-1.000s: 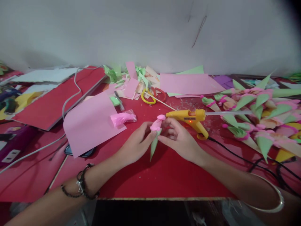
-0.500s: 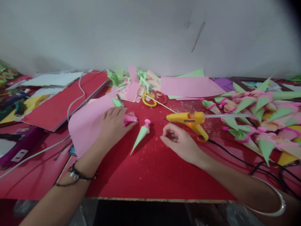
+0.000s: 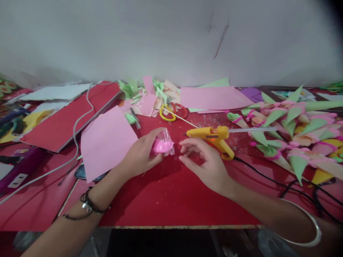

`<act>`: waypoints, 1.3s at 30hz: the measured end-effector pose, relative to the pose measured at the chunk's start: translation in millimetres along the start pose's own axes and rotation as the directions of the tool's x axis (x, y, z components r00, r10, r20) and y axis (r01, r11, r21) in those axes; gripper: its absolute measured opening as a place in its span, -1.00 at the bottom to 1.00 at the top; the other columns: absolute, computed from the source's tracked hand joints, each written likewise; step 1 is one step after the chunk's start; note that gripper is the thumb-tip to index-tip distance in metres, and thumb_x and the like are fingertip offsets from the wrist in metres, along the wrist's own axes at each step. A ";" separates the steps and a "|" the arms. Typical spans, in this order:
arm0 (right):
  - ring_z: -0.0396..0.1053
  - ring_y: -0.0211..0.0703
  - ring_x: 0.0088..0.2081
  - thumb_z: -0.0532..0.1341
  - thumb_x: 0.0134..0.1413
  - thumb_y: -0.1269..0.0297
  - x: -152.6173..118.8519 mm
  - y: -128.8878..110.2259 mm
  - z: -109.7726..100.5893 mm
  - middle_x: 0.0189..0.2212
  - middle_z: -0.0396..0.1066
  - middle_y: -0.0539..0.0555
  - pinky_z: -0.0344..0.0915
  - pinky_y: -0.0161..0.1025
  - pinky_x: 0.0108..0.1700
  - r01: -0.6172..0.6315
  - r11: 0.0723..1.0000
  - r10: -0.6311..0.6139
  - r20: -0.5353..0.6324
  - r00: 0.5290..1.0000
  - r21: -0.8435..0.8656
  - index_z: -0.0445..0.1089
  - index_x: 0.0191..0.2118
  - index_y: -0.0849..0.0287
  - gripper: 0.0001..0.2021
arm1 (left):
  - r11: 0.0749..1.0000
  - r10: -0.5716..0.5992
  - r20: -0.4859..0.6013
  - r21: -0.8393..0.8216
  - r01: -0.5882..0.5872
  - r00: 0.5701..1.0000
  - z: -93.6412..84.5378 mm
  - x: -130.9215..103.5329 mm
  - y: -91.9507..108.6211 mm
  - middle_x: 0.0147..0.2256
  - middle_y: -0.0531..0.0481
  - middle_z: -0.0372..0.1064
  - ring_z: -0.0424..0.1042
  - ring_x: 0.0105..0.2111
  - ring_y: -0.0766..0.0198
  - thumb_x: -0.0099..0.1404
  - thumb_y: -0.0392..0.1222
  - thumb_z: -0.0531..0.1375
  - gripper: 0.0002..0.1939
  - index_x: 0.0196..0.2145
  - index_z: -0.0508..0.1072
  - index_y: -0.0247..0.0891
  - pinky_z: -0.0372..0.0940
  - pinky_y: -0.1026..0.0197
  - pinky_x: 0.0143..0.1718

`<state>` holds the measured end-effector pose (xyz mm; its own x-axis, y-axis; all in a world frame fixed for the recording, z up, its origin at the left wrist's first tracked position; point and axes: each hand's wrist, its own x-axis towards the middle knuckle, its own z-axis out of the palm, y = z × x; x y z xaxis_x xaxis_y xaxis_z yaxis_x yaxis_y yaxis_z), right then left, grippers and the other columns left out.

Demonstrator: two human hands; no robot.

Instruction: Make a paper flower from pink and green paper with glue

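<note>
My left hand (image 3: 142, 153) is closed around a small clear plastic bag of pink clay (image 3: 163, 146), held above the red tabletop. Just right of the bag is my right hand (image 3: 207, 164), its fingers curved and apart with nothing between them. The small green paper cone with a pink top is hidden behind my left hand, except perhaps its thin tip. Beyond my right hand lies a yellow hot glue gun (image 3: 210, 133) with a clear glue stick in its back and a small red light lit.
A pink paper sheet (image 3: 107, 142) lies left over a phone (image 3: 80, 172). Scissors with yellow and red handles (image 3: 168, 113) rest near paper scraps (image 3: 148, 98). Paper flowers (image 3: 294, 125) pile up on the right. A black cord (image 3: 257, 173) and a white cable (image 3: 77, 125) cross the table.
My left hand has lifted the bag of pink clay off the pink sheet's edge and brought it right, over the green cone. My right hand's fingers have opened towards it.
</note>
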<state>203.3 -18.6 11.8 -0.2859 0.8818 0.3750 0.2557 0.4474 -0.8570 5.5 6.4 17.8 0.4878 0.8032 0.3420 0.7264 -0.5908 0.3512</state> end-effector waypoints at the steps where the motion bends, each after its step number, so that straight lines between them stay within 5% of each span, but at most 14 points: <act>1: 0.34 -0.24 -0.31 0.15 0.01 0.34 0.2 -1.0 -0.6 -0.35 0.33 0.01 0.32 -0.28 -0.27 0.027 1.000 -0.027 -0.016 0.999 -0.010 0.26 -0.18 0.07 -0.80 | 0.999 0.038 -0.024 -0.015 -0.039 0.999 1.6 -1.2 3.1 -0.10 -0.17 0.28 0.32 -0.17 0.13 0.12 -0.26 0.03 -0.48 0.05 0.03 -0.30 0.21 0.13 -0.18; 5: 0.35 -0.25 -0.33 0.15 0.03 0.35 1.1 -5.7 -2.8 -0.35 0.38 0.00 0.30 -0.27 -0.24 0.150 0.985 -0.151 -0.002 0.989 -0.087 0.34 -0.23 0.07 -0.85 | 0.991 0.131 -0.094 -0.027 -0.134 0.987 5.2 -4.9 12.3 -0.12 -0.16 0.28 0.29 -0.13 0.10 0.08 -0.25 0.07 -0.50 0.00 0.07 -0.26 0.18 0.10 -0.11; 11: 0.36 -0.19 -0.30 0.15 0.03 0.35 -0.4 -12.2 -3.5 -0.35 0.40 0.03 0.30 -0.22 -0.23 0.217 0.960 -0.214 0.035 0.976 -0.177 0.37 -0.25 0.07 -0.87 | 0.988 0.119 0.023 -0.106 -0.116 0.993 4.9 -5.8 17.4 -0.02 -0.20 0.24 0.31 -0.11 0.08 0.10 0.13 0.13 -0.28 0.11 -0.05 -0.21 0.23 0.13 -0.15; 17: 0.35 -0.23 -0.32 0.17 0.01 0.37 -0.6 -10.0 -3.6 -0.35 0.37 0.03 0.30 -0.28 -0.26 0.237 0.953 -0.225 0.083 0.971 -0.188 0.39 -0.25 0.10 -0.85 | 0.985 0.163 0.013 -0.053 -0.162 0.987 6.8 -4.8 18.0 -0.12 -0.22 0.33 0.37 -0.19 0.07 0.14 0.20 0.04 -0.36 0.03 0.11 -0.28 0.25 0.14 -0.23; 32: 0.33 -0.25 -0.38 0.15 0.02 0.36 0.1 -9.3 -1.7 -0.44 0.36 -0.01 0.28 -0.29 -0.30 0.099 0.992 -0.091 0.097 0.991 -0.079 0.34 -0.41 0.12 -0.95 | 0.987 0.162 0.050 0.016 -0.163 0.986 8.1 -4.5 21.0 -0.25 -0.19 0.39 0.40 -0.33 0.11 0.15 0.23 -0.01 -0.42 -0.08 0.26 -0.31 0.26 0.17 -0.36; 39: 0.32 -0.36 -0.53 0.14 0.01 0.38 2.9 -13.6 -3.0 -0.60 0.32 -0.09 0.29 -0.40 -0.45 -0.167 0.940 0.186 -0.035 0.982 0.296 0.30 -0.43 0.14 -0.95 | 0.998 -0.046 -0.028 0.032 0.047 0.999 -5.4 -1.0 10.3 -0.21 -0.16 0.40 0.41 -0.32 0.11 0.12 0.21 0.05 -0.41 -0.07 0.22 -0.31 0.25 0.20 -0.35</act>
<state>201.8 -21.7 25.5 -0.2011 0.9542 0.2214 0.0147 0.2289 -0.9733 9.9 -0.9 25.7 0.4403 0.8268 0.3499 0.7633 -0.5500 0.3390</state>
